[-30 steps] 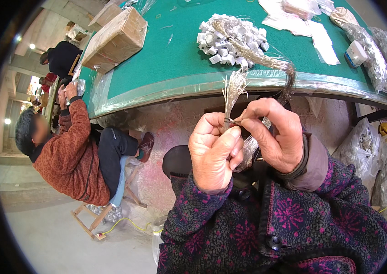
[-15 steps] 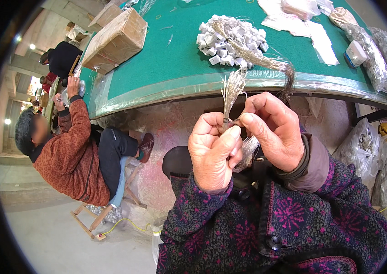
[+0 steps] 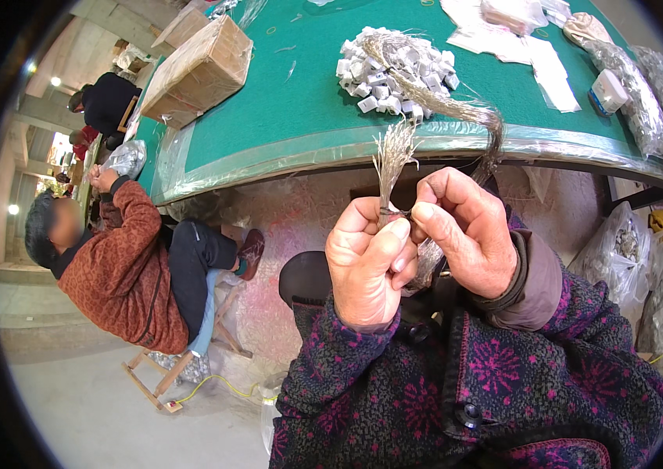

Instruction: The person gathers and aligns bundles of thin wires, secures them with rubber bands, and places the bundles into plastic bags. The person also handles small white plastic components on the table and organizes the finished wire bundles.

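The left hand (image 3: 370, 262) is closing around the bundle (image 3: 394, 160), its thumb pressing against the curled fingers with the stems between them. The bundle's pale, frayed end is standing up above the left fingertips, fanning out toward the table (image 3: 284, 117). A dark tie (image 3: 394, 212) is circling the stems right at the left fingertips and reaching across toward the right hand (image 3: 468, 238). There, the thumb and forefinger are meeting in a pinch just beside the left fingers, apparently gripping the tie's end; the tips are covering it, so exactly what they are holding cannot be told. The other right fingers are bending in behind the forefinger. Below and between the two hands, more silvery strands (image 3: 428, 258) are hanging down.

Beyond the fingers, a pile of white pieces (image 3: 386, 86) is sitting on the table, and a long hank (image 3: 460, 111) is lying over it, drooping past the table's edge behind the right hand. Farther off to the fingers' left, a box (image 3: 198, 70) is resting on the green top. To their far right, papers (image 3: 507, 39), a small carton (image 3: 609, 91) and clear bags (image 3: 636, 98) are lying on the table. Well to the left of the fingers, a co-worker (image 3: 124, 266) is sitting on a stool (image 3: 167, 379), both hands holding a clear bag (image 3: 127, 159).
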### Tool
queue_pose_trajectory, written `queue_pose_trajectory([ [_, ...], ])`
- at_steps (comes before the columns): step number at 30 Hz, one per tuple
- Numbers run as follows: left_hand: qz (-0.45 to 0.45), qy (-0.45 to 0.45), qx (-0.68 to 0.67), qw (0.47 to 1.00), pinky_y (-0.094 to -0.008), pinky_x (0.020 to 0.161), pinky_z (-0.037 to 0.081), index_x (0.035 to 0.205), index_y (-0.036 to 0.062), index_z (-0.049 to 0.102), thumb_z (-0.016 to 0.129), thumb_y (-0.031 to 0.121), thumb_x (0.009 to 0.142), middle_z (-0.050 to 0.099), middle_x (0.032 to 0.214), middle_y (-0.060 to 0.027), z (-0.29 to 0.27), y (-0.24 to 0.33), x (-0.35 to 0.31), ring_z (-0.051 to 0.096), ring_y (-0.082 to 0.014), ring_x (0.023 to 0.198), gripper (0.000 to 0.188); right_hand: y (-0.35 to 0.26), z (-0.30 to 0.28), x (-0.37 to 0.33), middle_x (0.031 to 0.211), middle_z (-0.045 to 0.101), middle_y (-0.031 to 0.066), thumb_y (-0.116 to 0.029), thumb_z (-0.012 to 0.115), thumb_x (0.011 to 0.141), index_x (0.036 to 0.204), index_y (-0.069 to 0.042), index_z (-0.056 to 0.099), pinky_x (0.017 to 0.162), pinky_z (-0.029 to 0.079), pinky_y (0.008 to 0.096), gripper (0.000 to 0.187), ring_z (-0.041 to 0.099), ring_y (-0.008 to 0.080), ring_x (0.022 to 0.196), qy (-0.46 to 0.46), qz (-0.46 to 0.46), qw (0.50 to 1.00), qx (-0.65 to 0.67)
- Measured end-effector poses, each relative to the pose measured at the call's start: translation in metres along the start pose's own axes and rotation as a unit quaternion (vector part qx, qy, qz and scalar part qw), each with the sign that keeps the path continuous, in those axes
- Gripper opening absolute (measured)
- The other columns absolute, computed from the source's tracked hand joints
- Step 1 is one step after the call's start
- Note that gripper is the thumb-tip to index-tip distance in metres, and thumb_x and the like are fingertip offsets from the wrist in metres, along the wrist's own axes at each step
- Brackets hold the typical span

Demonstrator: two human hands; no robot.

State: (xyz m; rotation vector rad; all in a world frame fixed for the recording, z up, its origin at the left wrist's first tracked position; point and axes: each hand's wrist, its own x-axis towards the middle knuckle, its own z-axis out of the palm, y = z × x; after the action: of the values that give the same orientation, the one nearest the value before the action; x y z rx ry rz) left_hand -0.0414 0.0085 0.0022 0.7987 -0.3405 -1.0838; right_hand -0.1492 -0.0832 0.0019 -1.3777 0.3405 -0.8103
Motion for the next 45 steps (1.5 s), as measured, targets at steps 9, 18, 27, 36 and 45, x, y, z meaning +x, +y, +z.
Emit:
queue_pose_trajectory([
  [9, -0.013, -0.009, 0.037, 0.999, -0.0181, 0.042, 0.032, 0.099, 0.0044, 0.053, 0.057, 0.003, 0.09, 0.06, 0.079, -0.0054, -0.001, 0.001, 0.0, 0.043, -0.0034, 0.052, 0.01, 0.0, -0.005, -0.001, 0.081, 0.051, 0.0013, -0.01, 0.053, 0.097, 0.095, 0.001, 0.049, 0.066, 0.043, 0.0226, 0.011, 0.049, 0.0059, 0.075, -0.019, 0.001, 0.999, -0.04],
  [18, -0.122, -0.112, -0.057, 0.985, -0.02, 0.041, 0.032, 0.094, 0.0059, 0.052, 0.059, 0.004, 0.088, 0.054, 0.078, -0.0053, -0.009, 0.005, 0.005, 0.042, -0.0062, 0.052, 0.009, 0.01, -0.007, 0.002, 0.079, 0.052, -0.0006, -0.007, 0.054, 0.094, 0.09, 0.0, 0.053, 0.06, 0.042, 0.0222, 0.008, 0.048, 0.0045, 0.071, 0.019, 0.04, 0.999, 0.014],
  [27, -0.064, -0.097, -0.08, 0.99, -0.021, 0.041, 0.036, 0.104, 0.0017, 0.053, 0.057, 0.004, 0.089, 0.052, 0.077, -0.0045, -0.012, 0.004, 0.009, 0.046, -0.0097, 0.057, 0.016, 0.009, -0.009, 0.006, 0.078, 0.053, -0.0022, -0.01, 0.054, 0.095, 0.089, -0.002, 0.052, 0.058, 0.041, 0.021, 0.01, 0.048, 0.0039, 0.067, 0.004, 0.104, 0.99, 0.094],
  [36, -0.067, -0.132, -0.096, 0.984, -0.0221, 0.044, 0.039, 0.118, -0.0027, 0.051, 0.057, 0.005, 0.088, 0.055, 0.083, -0.0062, -0.021, 0.007, 0.014, 0.047, -0.0107, 0.061, 0.032, 0.01, -0.01, 0.012, 0.075, 0.054, -0.0029, -0.012, 0.056, 0.095, 0.088, -0.002, 0.055, 0.057, 0.04, 0.0206, 0.012, 0.049, 0.0041, 0.064, -0.054, 0.159, 0.98, 0.104],
  [45, -0.001, -0.087, 0.014, 0.996, -0.0195, 0.041, 0.033, 0.103, 0.0025, 0.052, 0.056, -0.002, 0.087, 0.052, 0.077, -0.0031, -0.021, 0.003, 0.016, 0.043, -0.006, 0.052, 0.017, 0.015, -0.015, 0.018, 0.073, 0.054, -0.0026, -0.013, 0.054, 0.093, 0.087, -0.002, 0.056, 0.055, 0.038, 0.0211, 0.013, 0.046, 0.0043, 0.061, -0.108, 0.232, 0.944, 0.208],
])
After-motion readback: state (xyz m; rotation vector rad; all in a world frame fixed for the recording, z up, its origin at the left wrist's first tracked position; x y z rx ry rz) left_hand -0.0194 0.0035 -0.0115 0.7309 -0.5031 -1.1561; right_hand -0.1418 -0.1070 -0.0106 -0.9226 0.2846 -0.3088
